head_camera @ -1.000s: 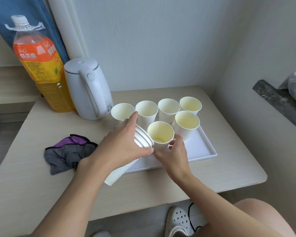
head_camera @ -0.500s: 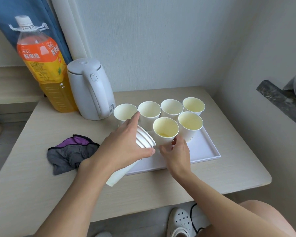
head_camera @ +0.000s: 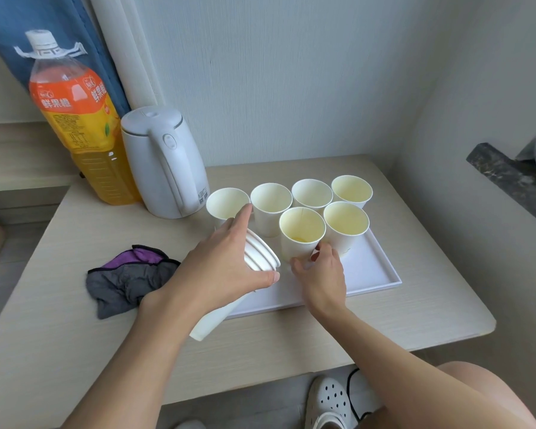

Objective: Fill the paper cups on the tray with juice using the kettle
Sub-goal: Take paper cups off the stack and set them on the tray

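Note:
Several white paper cups stand upright on a white tray (head_camera: 372, 274) in two rows. The front-left cup (head_camera: 302, 239) has a little yellow juice at its bottom, and my right hand (head_camera: 322, 274) holds it low at the base with thumb and fingertips. My left hand (head_camera: 223, 267) grips a tilted stack of nested paper cups (head_camera: 260, 253) just left of that cup, over the tray's left end. A white kettle (head_camera: 164, 162) stands on the table behind the tray's left side, lid closed, handle facing me.
A large orange juice bottle (head_camera: 84, 128) stands left of the kettle by the wall. A crumpled grey and purple cloth (head_camera: 127, 280) lies on the table at the left. A dark stone ledge (head_camera: 508, 178) juts out at the right. White shoes (head_camera: 331, 400) sit below the table edge.
My right hand has slid the front-left cup slightly back, next to the other front cup. My left hand keeps the stack in about the same place.

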Available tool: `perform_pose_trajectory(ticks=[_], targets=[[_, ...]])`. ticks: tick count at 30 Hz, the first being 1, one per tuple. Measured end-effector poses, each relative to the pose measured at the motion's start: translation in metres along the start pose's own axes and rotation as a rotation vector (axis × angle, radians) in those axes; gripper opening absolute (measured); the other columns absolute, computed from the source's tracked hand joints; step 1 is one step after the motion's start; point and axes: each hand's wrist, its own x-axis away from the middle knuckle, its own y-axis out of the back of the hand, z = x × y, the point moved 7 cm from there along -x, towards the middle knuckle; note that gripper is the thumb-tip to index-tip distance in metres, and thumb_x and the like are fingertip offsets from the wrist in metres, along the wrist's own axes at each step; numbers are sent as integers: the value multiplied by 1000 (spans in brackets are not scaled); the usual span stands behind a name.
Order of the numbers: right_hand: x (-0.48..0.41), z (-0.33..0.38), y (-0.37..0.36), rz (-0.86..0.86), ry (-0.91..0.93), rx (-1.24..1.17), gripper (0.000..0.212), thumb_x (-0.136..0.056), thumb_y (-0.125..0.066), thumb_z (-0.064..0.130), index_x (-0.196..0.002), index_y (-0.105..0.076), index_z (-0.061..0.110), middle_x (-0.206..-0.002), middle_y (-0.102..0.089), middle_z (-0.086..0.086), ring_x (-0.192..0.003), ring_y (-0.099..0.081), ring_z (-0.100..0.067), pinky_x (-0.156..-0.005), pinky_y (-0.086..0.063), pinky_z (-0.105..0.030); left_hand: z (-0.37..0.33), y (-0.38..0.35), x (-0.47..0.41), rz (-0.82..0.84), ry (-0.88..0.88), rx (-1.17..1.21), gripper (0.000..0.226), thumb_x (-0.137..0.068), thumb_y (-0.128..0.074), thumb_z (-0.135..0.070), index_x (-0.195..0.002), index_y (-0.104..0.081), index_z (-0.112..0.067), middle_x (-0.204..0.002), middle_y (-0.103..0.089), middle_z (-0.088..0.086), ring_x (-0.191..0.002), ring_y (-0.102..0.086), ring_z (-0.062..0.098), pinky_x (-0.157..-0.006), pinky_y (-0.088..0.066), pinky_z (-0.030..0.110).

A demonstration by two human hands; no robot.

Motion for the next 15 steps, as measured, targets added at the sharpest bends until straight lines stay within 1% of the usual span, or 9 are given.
perform_pose_trajectory(ticks=[5,9,12,14,15], targets=[[-1,0,0,11,-8,9,29,-88,-67,33,-105,-51,14,-110,-55,-2,-98,-57,-28,-84,-49,-44,-1,-1,1,2,-9,2,112,-80,-80,-54,-163,-6,-38,-155,-37,-15,-138,-42,18,-109,-42,39],[-1,1,1,14,-12,16,31,-88,-66,34,-107,-52,15,-112,-55,-3,-98,-58,-28,-84,-50,-44,-1,-1,1,0,-8,4,111,-80,-80,-54,-162,-7,-38,-152,-39,-15,-135,-44,18,-107,-43,40],[-1,3,1,27,-29,15,32,-87,-67,34,-107,-52,14,-112,-55,-2,-99,-58,-28,-84,-49,-43,-1,-2,0,2,-7,5,111,-80,-80,-53,-162,-7,-38,-152,-39,-16,-136,-44,19,-108,-43,40],[2,2,1,46,-44,-2,34,-85,-68,30,-111,-53,13,-111,-55,-3,-101,-57,-29,-86,-49,-43,-2,-2,1,7,-6,-1,112,-80,-80,-53,-163,-6,-37,-155,-37,-15,-137,-43,19,-108,-42,39],[4,1,2,53,-52,-25,38,-84,-68,27,-116,-53,12,-112,-54,-5,-103,-56,-29,-88,-48,-42,-2,-3,1,10,-4,-6,112,-80,-79,-54,-163,-5,-37,-156,-36,-14,-138,-43,20,-108,-42,38]])
